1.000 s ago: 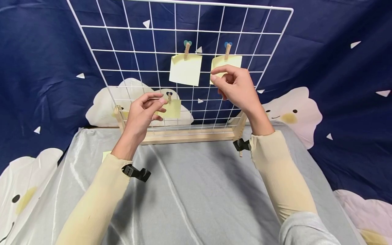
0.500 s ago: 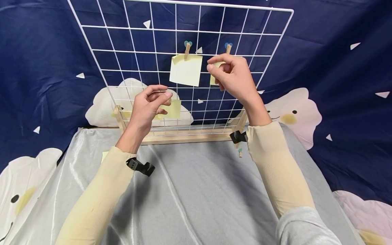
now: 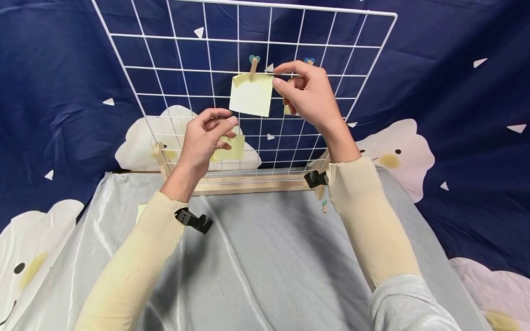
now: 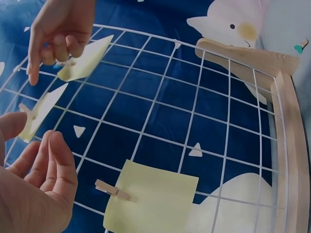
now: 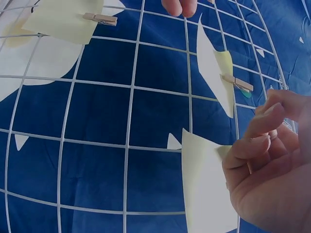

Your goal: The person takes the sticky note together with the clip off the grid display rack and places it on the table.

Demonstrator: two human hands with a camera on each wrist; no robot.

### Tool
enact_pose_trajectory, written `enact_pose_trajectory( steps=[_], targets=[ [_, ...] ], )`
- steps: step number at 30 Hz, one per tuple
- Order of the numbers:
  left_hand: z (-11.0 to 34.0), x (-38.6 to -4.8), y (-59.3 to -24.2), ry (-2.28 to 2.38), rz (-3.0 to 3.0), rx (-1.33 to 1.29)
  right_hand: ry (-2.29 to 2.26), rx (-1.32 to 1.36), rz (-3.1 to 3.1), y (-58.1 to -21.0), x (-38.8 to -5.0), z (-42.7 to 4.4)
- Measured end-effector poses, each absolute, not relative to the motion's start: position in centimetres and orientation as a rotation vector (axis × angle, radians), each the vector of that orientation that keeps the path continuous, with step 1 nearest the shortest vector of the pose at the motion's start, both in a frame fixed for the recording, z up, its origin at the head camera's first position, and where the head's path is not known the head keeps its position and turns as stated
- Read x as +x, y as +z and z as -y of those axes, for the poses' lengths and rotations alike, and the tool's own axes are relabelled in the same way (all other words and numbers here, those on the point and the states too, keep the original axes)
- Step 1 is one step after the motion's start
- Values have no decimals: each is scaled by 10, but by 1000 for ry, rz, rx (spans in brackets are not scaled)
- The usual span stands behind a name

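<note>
While the left hand (image 3: 203, 138) hovers near the lower-left corner of the middle note (image 3: 250, 95) on the wire grid (image 3: 395, 15), grip loose and empty, the right hand (image 3: 310, 94) sits just by its upper-right one, grip narrow, also empty. Looks like a reach for that note; I reckon it calls for a gentle pinch. Hands partly block the lower note (image 3: 236, 148) and right note (image 5: 206, 184); loose peg's (image 3: 325, 208) on the worktop (image 3: 265, 257).

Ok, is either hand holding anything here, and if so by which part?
Nothing is held: the left hand and right hand are both empty, near the teal-pegged note.
</note>
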State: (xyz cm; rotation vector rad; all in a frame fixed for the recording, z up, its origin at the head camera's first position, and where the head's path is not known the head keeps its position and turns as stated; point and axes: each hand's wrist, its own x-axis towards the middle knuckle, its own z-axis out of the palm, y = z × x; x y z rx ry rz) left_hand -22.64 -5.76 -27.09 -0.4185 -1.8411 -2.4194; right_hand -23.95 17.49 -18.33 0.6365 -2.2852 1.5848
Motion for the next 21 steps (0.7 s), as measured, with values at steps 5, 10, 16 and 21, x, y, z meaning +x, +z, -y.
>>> enact_pose_trajectory(
  steps=[5,10,16,21],
  targets=[
    [56,-227,-268,-2427,1830,-424,1588,668,2283,-183,-242,-172],
    [55,-228,-264,-2420,1831,-415,1554,672,2296,-183,-244,-167],
    [55,-229,-263,-2419,1844,-390,1545,696,2333,-180,-246,-157],
    [53,-230,-263,-2412,1856,-389,1537,711,2339,-177,-248,-152]
  ],
)
